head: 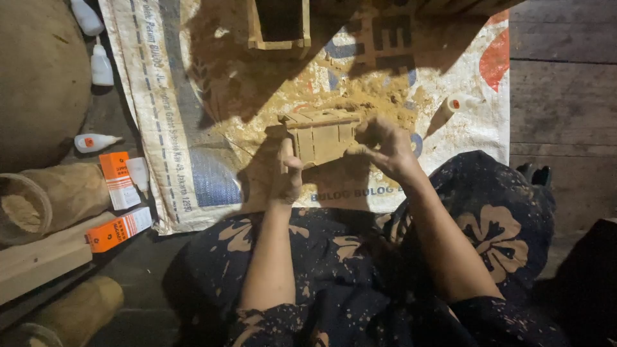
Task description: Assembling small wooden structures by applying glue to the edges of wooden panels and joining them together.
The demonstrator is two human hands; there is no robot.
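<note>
Got the little wooden box (321, 136) up off the mat right now, pinched between both hands over my lap. My left hand (286, 172) is clamped on the near-left corner, thumb pressed against the side panel. My right hand (384, 149) is closed on the right end, fingers curled round the edge. So neither hand is spread; both are pressed shut on the box.

If I'm squeezing a glued joint here, my take is that even pressure from both ends matters more than force. I'd keep the slatted face square and not let the thumb slide, since a skewed panel would probably set crooked. That's a guess from how it sits, mind you.

Just past the box, under and beyond my fingers, there's a heap of sawdust (360, 103) on the woven plastic sack (160, 122) I'm using as a mat. Further beyond that sits an open wooden frame (277, 26); its inside is too dark to see into.

Off to the right of my right hand lies a small white glue bottle (457, 104) with a red cap. Way out left of my left hand there are more white bottles (95, 141) and two orange cartons (118, 230), both closed, so can't see what's in them. Beside those is a hollowed log section (26, 209) with pale dust or shavings inside.
</note>
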